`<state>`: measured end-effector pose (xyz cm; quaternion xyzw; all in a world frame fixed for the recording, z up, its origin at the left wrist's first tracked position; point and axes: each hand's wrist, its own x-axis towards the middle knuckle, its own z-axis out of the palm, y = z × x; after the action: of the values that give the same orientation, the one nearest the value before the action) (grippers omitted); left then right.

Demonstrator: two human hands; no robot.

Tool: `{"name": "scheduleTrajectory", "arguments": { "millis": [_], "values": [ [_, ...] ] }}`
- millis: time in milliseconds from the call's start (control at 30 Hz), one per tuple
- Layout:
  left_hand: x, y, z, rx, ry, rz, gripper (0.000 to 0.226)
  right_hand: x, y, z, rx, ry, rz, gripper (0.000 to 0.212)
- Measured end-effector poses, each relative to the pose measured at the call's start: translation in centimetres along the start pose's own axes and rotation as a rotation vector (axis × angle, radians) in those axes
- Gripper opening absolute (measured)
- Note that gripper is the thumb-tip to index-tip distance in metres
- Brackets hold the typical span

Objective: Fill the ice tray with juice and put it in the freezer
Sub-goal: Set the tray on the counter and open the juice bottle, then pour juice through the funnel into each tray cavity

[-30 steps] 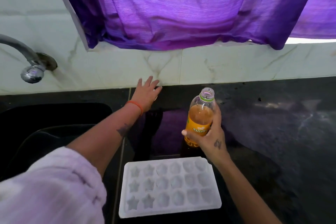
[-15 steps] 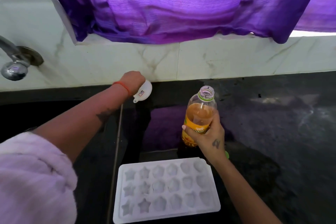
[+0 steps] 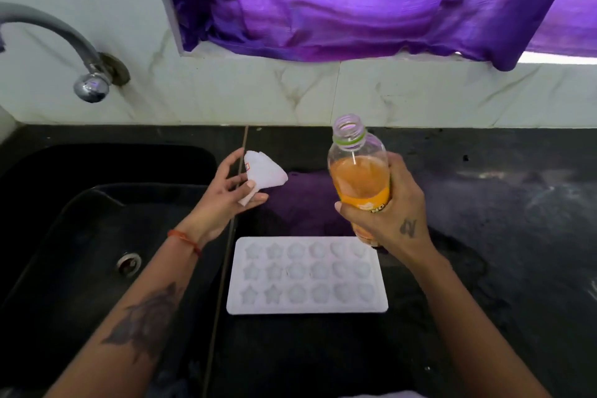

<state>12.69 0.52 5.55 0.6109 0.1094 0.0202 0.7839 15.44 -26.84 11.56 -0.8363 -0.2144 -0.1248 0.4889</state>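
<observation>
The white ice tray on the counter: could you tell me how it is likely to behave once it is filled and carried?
The ice tray looks thin and moulded, so it may flex if lifted by one end. Its star and round cells appear shallow, so juice could slop over with any tilt. It lies flat on the dark counter, whose sheen suggests that a push would slide it rather than tip it.

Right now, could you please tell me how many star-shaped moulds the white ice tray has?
6, in the two leftmost columns of the white plastic ice tray, three rows each; none seems hidden.
</observation>
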Motion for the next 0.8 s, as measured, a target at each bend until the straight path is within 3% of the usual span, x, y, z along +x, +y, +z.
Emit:
{"name": "scheduleTrajectory", "arguments": {
  "millis": [133, 367, 433, 533, 733, 800],
  "values": [
    [-3.1, -1.3, 0.1, -0.163, -0.085, -0.06, 0.071, -2.9, -0.5, -0.7, -0.185, -0.109, -0.058, 0.074],
    [-6.2, -2.3, 0.5, -0.231, -0.136, -0.09, 0.063, -5.3, -0.7, -1.0, -0.261, -0.163, -0.013, 0.075],
    [-6.8, -1.9, 1.0, -0.286, -0.136, -0.093, 0.051, -5.5, -0.7, -1.0, -0.256, -0.166, -0.004, 0.075],
    [-7.1, -1.4, 1.8, -0.187, -0.048, -0.059, 0.034, -5.8, -0.7, -0.9, -0.254, -0.17, 0.001, 0.076],
    [-7.3, -1.6, 2.1, -0.009, 0.057, 0.058, 0.041, -5.9, -0.6, -0.9, -0.237, -0.172, -0.007, 0.074],
    [-7.5, -1.7, 1.8, 0.034, 0.094, 0.102, 0.053, -5.9, -0.5, -0.9, -0.238, -0.176, -0.009, 0.073]
  ]
}}
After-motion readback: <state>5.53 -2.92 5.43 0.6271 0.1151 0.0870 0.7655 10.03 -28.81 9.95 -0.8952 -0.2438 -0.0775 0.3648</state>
